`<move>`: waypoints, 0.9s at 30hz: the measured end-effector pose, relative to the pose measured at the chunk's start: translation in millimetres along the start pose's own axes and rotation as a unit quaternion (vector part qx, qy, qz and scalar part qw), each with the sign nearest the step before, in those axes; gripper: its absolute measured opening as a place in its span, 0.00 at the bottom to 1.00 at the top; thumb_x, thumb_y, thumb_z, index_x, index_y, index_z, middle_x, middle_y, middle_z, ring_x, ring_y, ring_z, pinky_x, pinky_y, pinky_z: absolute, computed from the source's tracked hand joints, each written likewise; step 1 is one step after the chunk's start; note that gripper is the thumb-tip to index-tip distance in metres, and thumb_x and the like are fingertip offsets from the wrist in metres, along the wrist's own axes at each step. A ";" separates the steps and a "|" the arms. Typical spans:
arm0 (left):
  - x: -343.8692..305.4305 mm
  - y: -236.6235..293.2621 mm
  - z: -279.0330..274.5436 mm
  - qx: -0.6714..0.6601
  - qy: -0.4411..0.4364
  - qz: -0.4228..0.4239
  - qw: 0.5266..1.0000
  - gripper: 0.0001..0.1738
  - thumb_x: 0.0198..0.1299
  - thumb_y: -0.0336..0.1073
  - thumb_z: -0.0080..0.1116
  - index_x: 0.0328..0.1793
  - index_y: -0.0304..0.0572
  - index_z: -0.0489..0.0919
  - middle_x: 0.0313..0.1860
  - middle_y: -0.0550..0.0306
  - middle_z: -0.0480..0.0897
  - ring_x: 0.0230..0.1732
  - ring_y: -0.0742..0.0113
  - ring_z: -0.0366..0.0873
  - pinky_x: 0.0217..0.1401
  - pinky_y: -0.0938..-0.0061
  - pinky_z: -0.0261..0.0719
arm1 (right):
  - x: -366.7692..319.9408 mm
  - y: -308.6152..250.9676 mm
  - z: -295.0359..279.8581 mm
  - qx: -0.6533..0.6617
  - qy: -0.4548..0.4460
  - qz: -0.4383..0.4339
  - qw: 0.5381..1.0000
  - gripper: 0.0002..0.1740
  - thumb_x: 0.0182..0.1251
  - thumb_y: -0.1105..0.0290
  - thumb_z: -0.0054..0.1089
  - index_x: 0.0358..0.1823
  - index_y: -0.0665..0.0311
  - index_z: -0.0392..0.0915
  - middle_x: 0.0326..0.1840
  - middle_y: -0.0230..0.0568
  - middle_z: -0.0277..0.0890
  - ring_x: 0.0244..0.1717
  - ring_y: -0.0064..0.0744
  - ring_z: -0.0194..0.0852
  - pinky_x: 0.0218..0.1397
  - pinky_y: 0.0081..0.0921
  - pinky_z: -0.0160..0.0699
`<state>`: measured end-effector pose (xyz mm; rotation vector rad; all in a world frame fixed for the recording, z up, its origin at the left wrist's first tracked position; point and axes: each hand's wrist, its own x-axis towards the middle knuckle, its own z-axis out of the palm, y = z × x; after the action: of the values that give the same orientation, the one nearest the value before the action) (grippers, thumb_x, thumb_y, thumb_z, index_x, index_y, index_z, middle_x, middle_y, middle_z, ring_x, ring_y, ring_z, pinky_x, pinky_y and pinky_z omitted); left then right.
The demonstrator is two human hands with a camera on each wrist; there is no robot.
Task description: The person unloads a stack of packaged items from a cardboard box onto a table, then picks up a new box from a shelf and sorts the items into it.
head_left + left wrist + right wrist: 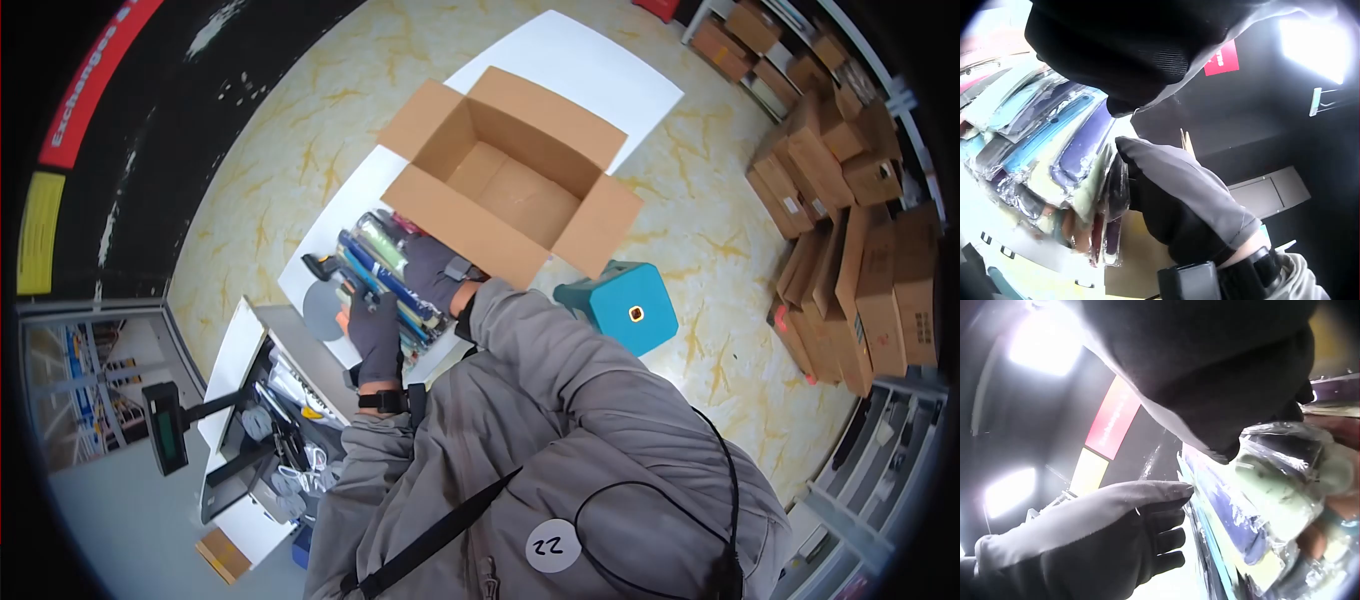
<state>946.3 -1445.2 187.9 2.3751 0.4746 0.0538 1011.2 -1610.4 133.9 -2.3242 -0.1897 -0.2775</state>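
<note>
A row of plastic-wrapped packages [385, 265], in blue, pale green, purple and dark colours, stands close-packed on the white table. What the wrappers contain does not show clearly. My gloved right hand [432, 272] lies along the right side of the row, its fingers against the wrapped packages [1085, 140]. On the near left side, my gloved left hand [375, 335] reaches to the row; in the right wrist view the left hand [1104, 544] has its fingers extended, tips at the packages' edge. A black handheld scanner [320, 267] is just beyond the left fingers.
An open cardboard box [520, 190] stands beyond the packages on the white table [560, 55]. A grey round disc [322, 310] lies left of my left hand. A teal stool [635, 310] is to the right. An open drawer [290, 430] holds cables; flattened cartons [850, 290] lean far right.
</note>
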 end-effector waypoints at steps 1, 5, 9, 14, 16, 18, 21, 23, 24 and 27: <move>-5.9 1.9 -0.1 0.001 0.017 -0.013 1.000 0.42 0.60 0.50 0.77 0.78 0.35 0.82 0.64 0.37 0.88 0.63 0.46 0.88 0.71 0.62 0.81 | 0.9 2.6 -1.6 0.015 -0.026 0.006 1.000 0.13 0.67 0.64 0.62 0.39 0.68 0.86 0.33 0.61 0.85 0.36 0.63 0.87 0.43 0.56 0.82; -17.9 7.3 -1.0 -0.028 0.062 0.009 0.998 0.41 0.64 0.51 0.74 0.79 0.36 0.81 0.71 0.35 0.86 0.71 0.44 0.85 0.75 0.61 0.79 | 3.3 -2.7 -9.8 -0.027 -0.059 0.004 0.998 0.16 0.65 0.60 0.67 0.45 0.66 0.85 0.39 0.61 0.87 0.41 0.62 0.88 0.47 0.55 0.83; -25.5 -6.9 -7.1 -0.113 0.111 -0.018 0.987 0.40 0.66 0.52 0.72 0.79 0.34 0.80 0.72 0.34 0.85 0.75 0.43 0.83 0.77 0.61 0.78 | 3.8 -57.3 -89.8 -0.040 -0.144 0.031 0.988 0.23 0.68 0.56 0.71 0.55 0.66 0.87 0.47 0.61 0.89 0.48 0.59 0.90 0.53 0.50 0.85; -37.0 -65.1 -17.1 -0.130 0.164 -0.141 0.968 0.41 0.70 0.53 0.68 0.80 0.29 0.78 0.74 0.32 0.84 0.76 0.41 0.82 0.78 0.60 0.77 | 7.3 -99.6 -176.2 0.192 -0.264 0.036 0.945 0.30 0.75 0.55 0.73 0.72 0.64 0.84 0.58 0.54 0.91 0.57 0.43 0.93 0.64 0.36 0.86; -39.4 -101.2 -11.3 -0.123 0.170 -0.181 0.961 0.42 0.71 0.54 0.67 0.81 0.28 0.77 0.75 0.31 0.83 0.76 0.40 0.82 0.79 0.59 0.77 | 15.1 -114.2 -216.6 0.230 -0.267 0.066 0.934 0.28 0.76 0.59 0.71 0.72 0.64 0.84 0.59 0.50 0.92 0.59 0.37 0.91 0.65 0.33 0.85; -35.6 -145.0 2.1 -0.034 0.162 -0.218 0.962 0.42 0.73 0.55 0.65 0.82 0.31 0.76 0.75 0.32 0.83 0.73 0.39 0.83 0.76 0.56 0.79 | 15.8 -110.2 -240.1 0.251 -0.204 0.118 0.939 0.25 0.79 0.64 0.69 0.73 0.65 0.84 0.62 0.45 0.91 0.61 0.29 0.89 0.67 0.29 0.83; -29.6 -151.1 1.8 0.012 0.126 -0.215 0.968 0.42 0.73 0.57 0.64 0.83 0.33 0.75 0.74 0.32 0.83 0.70 0.37 0.85 0.74 0.55 0.81 | 16.6 -70.8 -259.6 0.213 -0.029 0.174 0.961 0.25 0.81 0.64 0.67 0.75 0.65 0.83 0.66 0.47 0.90 0.64 0.31 0.88 0.69 0.28 0.82; -29.5 -137.6 -1.7 0.029 0.079 -0.182 0.980 0.42 0.74 0.58 0.63 0.83 0.33 0.75 0.71 0.33 0.85 0.68 0.36 0.86 0.72 0.54 0.81 | 10.8 -27.5 -270.6 0.161 0.041 0.188 0.968 0.28 0.81 0.63 0.67 0.77 0.67 0.80 0.68 0.50 0.88 0.66 0.35 0.88 0.70 0.30 0.82; -29.0 -130.7 -0.8 0.022 0.074 -0.178 0.981 0.42 0.74 0.58 0.63 0.83 0.33 0.75 0.71 0.33 0.85 0.68 0.36 0.86 0.72 0.54 0.81 | 8.1 -7.0 -275.8 0.117 0.109 0.199 0.967 0.31 0.81 0.61 0.67 0.80 0.69 0.77 0.70 0.53 0.87 0.68 0.40 0.88 0.71 0.32 0.83; -27.6 -114.4 3.5 -0.074 0.026 -0.124 0.989 0.41 0.75 0.56 0.64 0.84 0.33 0.74 0.70 0.37 0.87 0.65 0.44 0.88 0.68 0.56 0.82 | -11.6 45.7 -290.0 -0.018 0.172 0.207 0.963 0.39 0.79 0.56 0.69 0.82 0.74 0.72 0.72 0.60 0.85 0.71 0.46 0.86 0.72 0.36 0.82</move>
<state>884.4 -1378.8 113.0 2.1574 0.7612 0.0366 969.0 -1851.8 296.0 -2.2427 0.4717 -0.4646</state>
